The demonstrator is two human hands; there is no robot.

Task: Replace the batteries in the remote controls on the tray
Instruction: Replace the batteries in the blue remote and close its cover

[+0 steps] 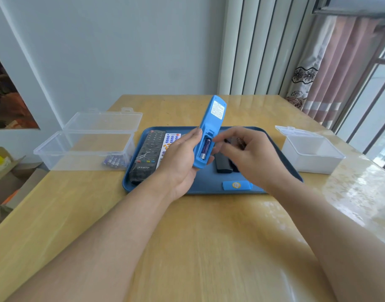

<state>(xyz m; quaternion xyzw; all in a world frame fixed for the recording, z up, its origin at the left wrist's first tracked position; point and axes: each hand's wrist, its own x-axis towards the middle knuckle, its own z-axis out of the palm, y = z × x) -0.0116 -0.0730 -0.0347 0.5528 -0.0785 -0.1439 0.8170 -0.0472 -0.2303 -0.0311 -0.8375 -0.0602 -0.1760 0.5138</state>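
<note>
The blue remote is up off the tray, and we see it tilted with its back to us, top end pointing away toward the wall. Our left hand grips it low on the body, palm on its left side, fingers wrapped behind, thumb lying along the near edge. The forearm comes in straight from the lower left.

Our right hand hovers just beside the remote's open bay, wrist bent, fingers curled loosely and bunched together. Something dark and small shows at the fingertips, but we cannot tell whether it is pinched there or lies on the tray behind.

Look at the remote itself: cover off, battery bay open, and one purple battery seated in the left slot, its metal end toward us. A white label sits on the upper back.

The blue cover lies flat on the tray's near edge, a yellow sticker on it.

On the tray's left side we have a black remote face up, and just beside it a white remote with purple and orange buttons, partly hidden by our left hand. Another black remote lies under our right hand.

Left of the tray, a clear box stands open with batteries in its near corner. Right of it, a white box, lid up.
</note>
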